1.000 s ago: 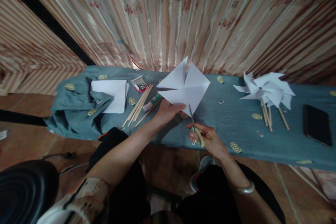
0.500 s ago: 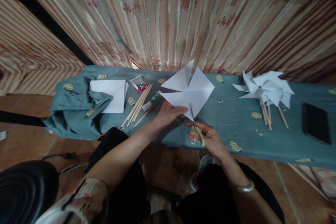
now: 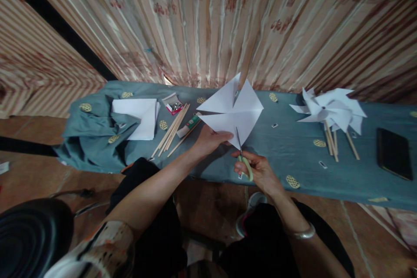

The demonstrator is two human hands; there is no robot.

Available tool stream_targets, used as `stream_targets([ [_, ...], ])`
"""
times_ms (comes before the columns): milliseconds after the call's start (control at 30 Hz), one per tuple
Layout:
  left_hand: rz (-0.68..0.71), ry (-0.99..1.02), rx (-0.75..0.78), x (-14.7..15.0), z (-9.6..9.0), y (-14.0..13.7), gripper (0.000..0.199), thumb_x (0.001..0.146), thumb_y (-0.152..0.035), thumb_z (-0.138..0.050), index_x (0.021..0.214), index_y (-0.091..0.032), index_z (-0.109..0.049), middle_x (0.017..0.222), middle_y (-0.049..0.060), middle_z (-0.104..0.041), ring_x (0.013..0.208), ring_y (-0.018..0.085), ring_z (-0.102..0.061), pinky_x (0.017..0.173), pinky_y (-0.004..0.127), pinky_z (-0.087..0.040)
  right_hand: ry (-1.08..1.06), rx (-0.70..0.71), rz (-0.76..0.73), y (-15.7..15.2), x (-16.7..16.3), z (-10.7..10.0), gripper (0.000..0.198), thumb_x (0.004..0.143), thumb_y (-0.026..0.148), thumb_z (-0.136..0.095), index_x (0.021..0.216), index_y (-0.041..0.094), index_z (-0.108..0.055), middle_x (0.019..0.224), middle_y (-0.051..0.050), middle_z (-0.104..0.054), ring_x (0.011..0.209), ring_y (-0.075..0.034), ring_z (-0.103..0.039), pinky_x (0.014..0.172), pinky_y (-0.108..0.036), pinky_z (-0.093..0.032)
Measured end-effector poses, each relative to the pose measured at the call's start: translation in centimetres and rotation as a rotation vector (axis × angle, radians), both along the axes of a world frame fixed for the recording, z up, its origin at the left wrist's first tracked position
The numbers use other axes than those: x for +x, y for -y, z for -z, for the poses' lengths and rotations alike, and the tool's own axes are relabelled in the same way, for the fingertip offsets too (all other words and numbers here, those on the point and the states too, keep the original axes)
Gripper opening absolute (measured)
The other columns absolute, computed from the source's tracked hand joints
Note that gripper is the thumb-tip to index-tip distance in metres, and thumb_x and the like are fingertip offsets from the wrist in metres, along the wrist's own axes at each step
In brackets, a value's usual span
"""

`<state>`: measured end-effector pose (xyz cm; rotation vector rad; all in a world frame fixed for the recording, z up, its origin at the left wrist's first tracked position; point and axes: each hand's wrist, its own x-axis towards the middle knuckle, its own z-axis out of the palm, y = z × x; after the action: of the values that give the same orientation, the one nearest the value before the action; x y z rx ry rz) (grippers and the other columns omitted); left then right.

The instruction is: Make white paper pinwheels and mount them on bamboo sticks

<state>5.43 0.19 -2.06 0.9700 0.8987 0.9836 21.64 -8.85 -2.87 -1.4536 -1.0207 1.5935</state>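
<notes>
A square sheet of white paper (image 3: 243, 117), turned corner-on, has slits running in from two corners toward its middle. My left hand (image 3: 213, 139) grips its lower left edge, thumb on top and the other fingers hidden underneath. In my right hand (image 3: 257, 167) is a pair of scissors (image 3: 246, 167) with light green handles. The blades point up and lie along the paper's near corner, one of them showing over the sheet. Finished paper pinwheels (image 3: 335, 106) on wooden sticks lie to the right, apart from my hands.
A blue-green cloth (image 3: 276, 152) covers the narrow table. On its left are stacked white paper (image 3: 145, 115), a small box of metal pins (image 3: 174, 105), several wooden sticks (image 3: 172, 130) and a glue tube (image 3: 189, 125). A black phone (image 3: 394, 153) lies far right. A pleated curtain (image 3: 208, 26) hangs behind.
The paper's right and upper flaps have tilted slightly, with the right corner shifting a little left. Both hands and the scissors stay in nearly the same place.
</notes>
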Motion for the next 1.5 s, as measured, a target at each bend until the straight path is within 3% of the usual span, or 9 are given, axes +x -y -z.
stream_targets([
  [167,0.007,0.016,-0.011,-0.05,-0.05,-0.06,0.023,0.056,-0.026,-0.08,0.07,-0.014,-0.066,0.062,0.0,-0.065,0.057,0.013,-0.058,0.057,0.025,-0.049,-0.021,-0.028,0.039,-0.13,-0.15,-0.17,0.051,0.049,0.049,-0.092,0.086,0.019,-0.074,0.058,0.004,-0.06,0.05,-0.01,-0.054,0.048,-0.022,-0.045],
  [733,0.045,0.018,0.002,0.08,-0.26,0.56,0.022,0.058,-0.024,-0.079,0.07,-0.013,-0.064,0.063,-0.001,-0.063,0.057,0.012,-0.057,0.057,0.025,-0.049,0.083,0.04,0.002,-0.18,-0.02,0.2,0.05,0.056,0.06,-0.084,0.083,0.019,-0.072,0.061,0.001,-0.063,0.056,-0.015,-0.061,0.051,-0.026,-0.05],
  [1200,0.017,0.021,-0.042,0.32,-0.59,0.59,0.023,0.053,-0.022,-0.079,0.07,-0.013,-0.066,0.061,-0.001,-0.066,0.055,0.012,-0.058,0.054,0.025,-0.051,0.032,-0.061,0.093,-0.4,-0.56,-0.63,0.049,0.041,0.051,-0.092,0.074,0.02,-0.072,0.059,0.003,-0.063,0.052,-0.013,-0.058,0.05,-0.025,-0.051],
  [1500,0.015,0.015,-0.043,0.27,-0.65,0.66,0.025,0.054,-0.022,-0.079,0.072,-0.013,-0.066,0.063,0.0,-0.065,0.055,0.012,-0.058,0.054,0.024,-0.049,0.065,-0.013,0.037,-0.41,-0.39,-0.46,0.049,0.05,0.056,-0.088,0.078,0.02,-0.072,0.058,0.002,-0.064,0.051,-0.013,-0.058,0.05,-0.025,-0.051],
])
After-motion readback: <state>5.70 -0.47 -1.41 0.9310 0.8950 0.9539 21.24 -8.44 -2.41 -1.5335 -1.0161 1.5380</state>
